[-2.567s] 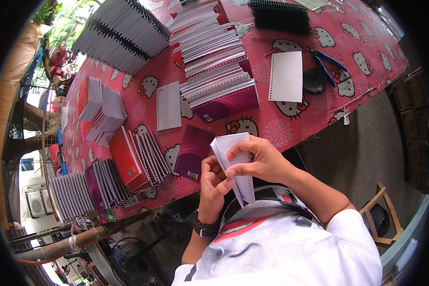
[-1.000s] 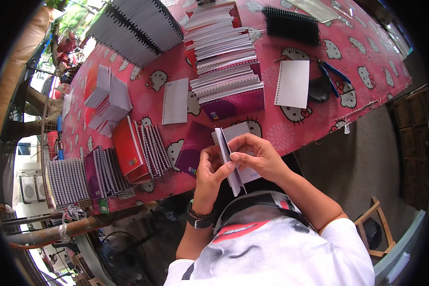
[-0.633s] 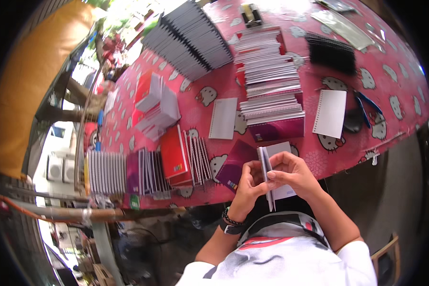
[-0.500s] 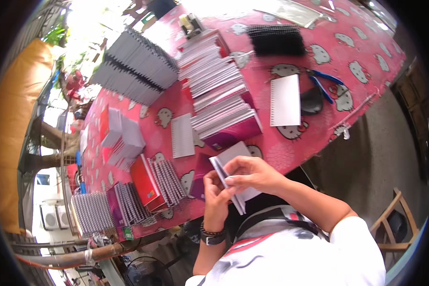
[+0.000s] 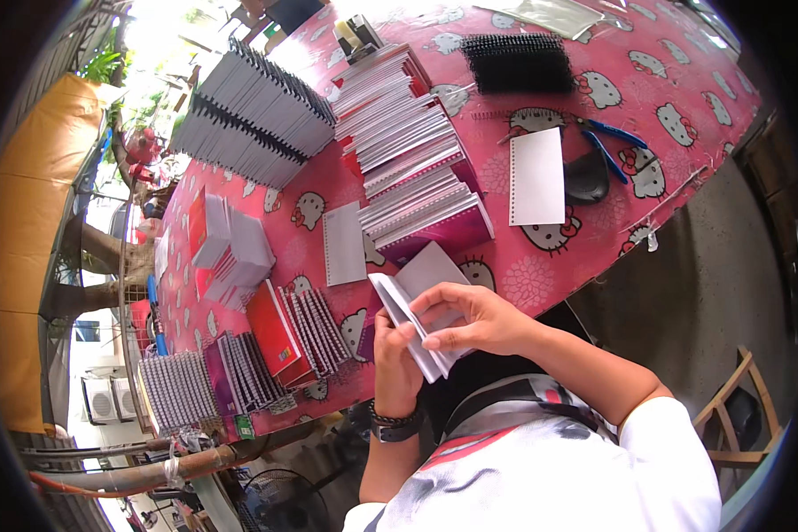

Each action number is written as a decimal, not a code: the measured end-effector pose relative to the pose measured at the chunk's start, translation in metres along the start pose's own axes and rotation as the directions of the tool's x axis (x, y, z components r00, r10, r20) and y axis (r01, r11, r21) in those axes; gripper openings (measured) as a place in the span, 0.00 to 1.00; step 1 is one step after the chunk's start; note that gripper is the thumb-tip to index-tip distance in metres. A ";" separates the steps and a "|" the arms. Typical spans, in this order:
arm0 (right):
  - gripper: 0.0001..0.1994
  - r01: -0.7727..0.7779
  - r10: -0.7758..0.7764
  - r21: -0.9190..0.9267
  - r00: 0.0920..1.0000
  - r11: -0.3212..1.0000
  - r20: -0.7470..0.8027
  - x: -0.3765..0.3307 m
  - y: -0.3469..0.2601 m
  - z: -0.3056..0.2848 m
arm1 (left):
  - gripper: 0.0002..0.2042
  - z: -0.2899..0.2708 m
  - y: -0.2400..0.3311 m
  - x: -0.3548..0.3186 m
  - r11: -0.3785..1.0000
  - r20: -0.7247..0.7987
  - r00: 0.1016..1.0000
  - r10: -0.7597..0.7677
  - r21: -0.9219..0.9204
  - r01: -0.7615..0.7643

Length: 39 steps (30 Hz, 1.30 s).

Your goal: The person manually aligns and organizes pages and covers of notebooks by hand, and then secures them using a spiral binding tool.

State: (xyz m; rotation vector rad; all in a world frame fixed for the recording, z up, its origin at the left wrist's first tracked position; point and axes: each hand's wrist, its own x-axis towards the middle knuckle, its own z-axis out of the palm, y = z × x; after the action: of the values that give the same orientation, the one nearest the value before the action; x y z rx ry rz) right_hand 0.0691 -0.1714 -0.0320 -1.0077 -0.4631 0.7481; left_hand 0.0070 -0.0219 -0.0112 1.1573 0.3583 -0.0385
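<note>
Near the table's front edge, I hold an opened notebook with white pages (image 5: 397, 300) tilted upward. My left hand (image 5: 397, 365) grips it from the left side, thumb on the pages. My right hand (image 5: 481, 321) has thumb and fingers closed on the right side of the pages. A white leaf of it (image 5: 430, 266) spreads out beyond my right fingers. What lies inside my grip is partly hidden. Just ahead stands a long row of unbound notebooks (image 5: 426, 208) with purple and red covers. A punched white sheet (image 5: 344, 244) lies to the left of that row.
Blue-handled pliers (image 5: 616, 146), a rounded black object (image 5: 587, 177) and another punched sheet (image 5: 536, 182) lie right. Behind them sits a pile of black coils (image 5: 517, 64). Coil-bound notebook stacks (image 5: 253, 115) and red-covered notebooks (image 5: 275, 337) occupy the left. A tape dispenser (image 5: 356, 40) stands far back.
The notebook's pages have fanned wider apart and risen slightly to the left. My right fingers have opened out a little along the pages. The whole view has shifted slightly.
</note>
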 end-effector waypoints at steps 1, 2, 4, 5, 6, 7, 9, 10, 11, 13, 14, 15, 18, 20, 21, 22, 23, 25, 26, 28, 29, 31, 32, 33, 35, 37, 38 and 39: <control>0.27 0.093 -0.092 -0.102 0.996 0.990 0.010 -0.001 -0.004 0.001 | 0.24 0.000 0.002 0.002 1.000 -0.020 1.000 -0.005 0.002 0.005; 0.28 0.185 -0.182 -0.200 0.983 0.962 0.032 -0.003 -0.008 0.001 | 0.24 0.000 0.005 0.003 0.999 -0.020 0.999 -0.025 -0.029 0.024; 0.31 0.278 -0.263 -0.305 0.961 0.911 0.088 -0.006 -0.015 0.000 | 0.24 -0.002 0.008 0.005 0.993 -0.019 0.997 -0.072 -0.096 0.070; 0.32 0.295 -0.276 -0.352 0.955 0.888 0.106 -0.006 -0.018 -0.001 | 0.25 -0.003 0.009 0.005 0.991 0.010 0.996 -0.084 -0.103 0.084; 0.33 0.313 -0.287 -0.398 0.950 0.862 0.126 -0.005 -0.020 -0.002 | 0.25 -0.003 0.011 0.004 0.989 0.039 0.995 -0.095 -0.110 0.099; 0.34 0.330 -0.296 -0.444 0.944 0.833 0.146 -0.006 -0.022 -0.002 | 0.25 -0.004 0.011 0.004 0.982 0.066 0.992 -0.110 -0.145 0.119; 0.34 0.312 -0.272 -0.444 0.950 0.840 0.154 -0.007 -0.025 0.001 | 0.25 -0.006 0.010 0.004 0.969 0.097 0.987 -0.130 -0.199 0.147; 0.33 0.312 -0.269 -0.457 0.950 0.833 0.157 -0.007 -0.026 0.002 | 0.25 -0.006 0.010 0.004 0.965 0.099 0.987 -0.129 -0.218 0.148; 0.32 0.311 -0.266 -0.470 0.951 0.826 0.160 -0.007 -0.026 0.003 | 0.25 -0.006 0.009 0.003 0.960 0.101 0.987 -0.129 -0.236 0.149; 0.28 0.306 -0.270 -0.447 0.952 0.841 0.144 -0.009 -0.023 0.004 | 0.24 -0.006 0.009 0.000 0.954 0.081 0.989 -0.125 -0.265 0.142; 0.28 0.304 -0.264 -0.435 0.953 0.848 0.150 -0.008 -0.021 0.004 | 0.24 -0.007 0.008 -0.002 0.946 0.088 0.988 -0.126 -0.290 0.146; 0.27 0.301 -0.259 -0.423 0.953 0.855 0.156 -0.008 -0.020 0.004 | 0.24 -0.007 0.007 -0.003 0.937 0.095 0.987 -0.127 -0.315 0.151; 0.26 0.289 -0.243 -0.431 0.957 0.855 0.158 -0.011 -0.020 0.006 | 0.23 -0.005 0.005 -0.008 0.938 0.088 0.984 -0.156 -0.298 0.175; 0.25 0.282 -0.225 -0.445 0.958 0.850 0.178 -0.011 -0.019 0.009 | 0.22 -0.012 0.000 -0.009 0.944 0.102 0.984 -0.147 -0.281 0.171; 0.25 0.279 -0.215 -0.451 0.958 0.848 0.187 -0.011 -0.018 0.010 | 0.22 -0.015 -0.001 -0.010 0.947 0.109 0.984 -0.143 -0.273 0.168; 0.25 0.258 -0.195 -0.443 0.963 0.859 0.185 -0.011 -0.018 0.010 | 0.21 -0.016 -0.001 -0.010 0.943 0.126 0.981 -0.145 -0.282 0.176; 0.25 0.238 -0.174 -0.434 0.968 0.869 0.183 -0.012 -0.019 0.010 | 0.21 -0.015 -0.001 -0.011 0.939 0.144 0.979 -0.147 -0.291 0.184; 0.25 0.215 -0.149 -0.424 0.971 0.879 0.185 -0.012 -0.019 0.011 | 0.21 -0.015 -0.001 -0.013 0.934 0.151 0.978 -0.145 -0.305 0.185; 0.25 0.213 -0.144 -0.423 0.971 0.880 0.189 -0.012 -0.018 0.011 | 0.21 -0.015 -0.002 -0.013 0.934 0.141 0.980 -0.141 -0.309 0.179; 0.25 0.210 -0.139 -0.420 0.971 0.883 0.193 -0.012 -0.018 0.011 | 0.21 -0.016 -0.004 -0.013 0.926 0.149 0.977 -0.151 -0.324 0.192; 0.25 0.208 -0.137 -0.417 0.971 0.885 0.193 -0.012 -0.018 0.011 | 0.21 -0.019 -0.005 -0.013 0.919 0.168 0.972 -0.164 -0.334 0.212; 0.25 0.205 -0.134 -0.420 0.972 0.884 0.192 -0.012 -0.018 0.012 | 0.21 -0.020 -0.006 -0.013 0.910 0.186 0.968 -0.168 -0.348 0.224; 0.25 0.202 -0.131 -0.425 0.973 0.882 0.190 -0.012 -0.018 0.012 | 0.21 -0.019 -0.006 -0.013 0.910 0.184 0.970 -0.159 -0.353 0.216; 0.25 0.200 -0.129 -0.431 0.974 0.880 0.188 -0.012 -0.018 0.012 | 0.21 -0.018 -0.007 -0.013 0.910 0.183 0.972 -0.151 -0.358 0.209; 0.25 0.191 -0.121 -0.446 0.976 0.874 0.180 -0.013 -0.019 0.012 | 0.21 -0.019 -0.006 -0.013 0.901 0.196 0.967 -0.161 -0.370 0.225; 0.25 0.186 -0.119 -0.449 0.978 0.874 0.173 -0.013 -0.019 0.012 | 0.21 -0.018 -0.006 -0.014 0.897 0.193 0.967 -0.165 -0.379 0.229; 0.25 0.186 -0.121 -0.445 0.978 0.876 0.170 -0.013 -0.019 0.012 | 0.21 -0.017 -0.006 -0.014 0.897 0.184 0.969 -0.165 -0.381 0.225; 0.25 0.186 -0.123 -0.441 0.978 0.878 0.167 -0.013 -0.018 0.012 | 0.21 -0.016 -0.006 -0.014 0.897 0.175 0.971 -0.164 -0.384 0.221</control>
State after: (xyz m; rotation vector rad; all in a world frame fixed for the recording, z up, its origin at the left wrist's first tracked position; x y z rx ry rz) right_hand 0.0588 -0.1803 -0.0106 -1.3437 -0.8551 0.5736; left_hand -0.0117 -0.0117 -0.0177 0.7031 0.3380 -0.2098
